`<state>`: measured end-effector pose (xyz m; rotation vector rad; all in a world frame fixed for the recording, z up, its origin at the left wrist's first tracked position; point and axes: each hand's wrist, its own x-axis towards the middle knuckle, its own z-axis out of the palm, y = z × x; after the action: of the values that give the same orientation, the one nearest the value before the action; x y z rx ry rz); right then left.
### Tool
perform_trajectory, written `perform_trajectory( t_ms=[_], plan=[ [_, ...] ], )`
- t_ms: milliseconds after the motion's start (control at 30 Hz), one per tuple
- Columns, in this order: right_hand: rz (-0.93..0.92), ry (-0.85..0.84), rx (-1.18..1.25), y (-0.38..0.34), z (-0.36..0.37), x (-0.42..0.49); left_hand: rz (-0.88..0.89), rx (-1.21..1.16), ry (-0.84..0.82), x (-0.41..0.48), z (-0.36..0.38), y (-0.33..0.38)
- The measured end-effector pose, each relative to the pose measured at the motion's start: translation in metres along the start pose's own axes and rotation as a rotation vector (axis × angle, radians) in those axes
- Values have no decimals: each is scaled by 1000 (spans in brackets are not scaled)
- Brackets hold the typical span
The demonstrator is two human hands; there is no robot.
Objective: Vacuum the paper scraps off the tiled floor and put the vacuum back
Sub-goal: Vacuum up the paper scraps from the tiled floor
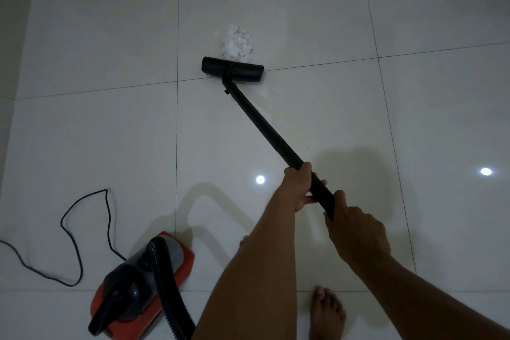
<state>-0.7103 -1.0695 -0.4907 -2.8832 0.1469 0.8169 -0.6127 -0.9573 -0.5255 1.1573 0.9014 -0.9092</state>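
Both hands grip the wand (265, 124) at lower right: left hand (299, 188) ahead, right hand (356, 232) behind. Its head (233, 69) touches the scraps (237, 41) at upper centre. Push forward slowly, head flat, so scraps don't scatter. Vacuum (143, 279) sits lower left.

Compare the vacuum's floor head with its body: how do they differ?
The head is all black and flat; the body is red and black, bulky. The head touches the scraps; the body sits apart. The head joins the wand; the body joins the hose. Both rest on the floor.
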Motion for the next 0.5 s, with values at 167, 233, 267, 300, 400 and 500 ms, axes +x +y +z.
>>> perform_trajectory(
  t_ms=[167,233,267,300,400,500],
  plan=[
    [-11,10,-35,-16,-10,13,8,-3,20,1,-13,20],
    [-7,2,-28,-20,-13,18,11,-8,21,2,-15,26],
    [-4,-2,-23,-22,-15,20,12,-9,19,2,-15,29],
    [1,-4,-20,-24,-17,22,12,-10,16,3,-16,32],
    [8,-2,-23,-29,-22,29,10,-7,10,5,-17,40],
    [19,5,-27,-32,-27,35,4,2,1,10,-18,48]
  ],
)
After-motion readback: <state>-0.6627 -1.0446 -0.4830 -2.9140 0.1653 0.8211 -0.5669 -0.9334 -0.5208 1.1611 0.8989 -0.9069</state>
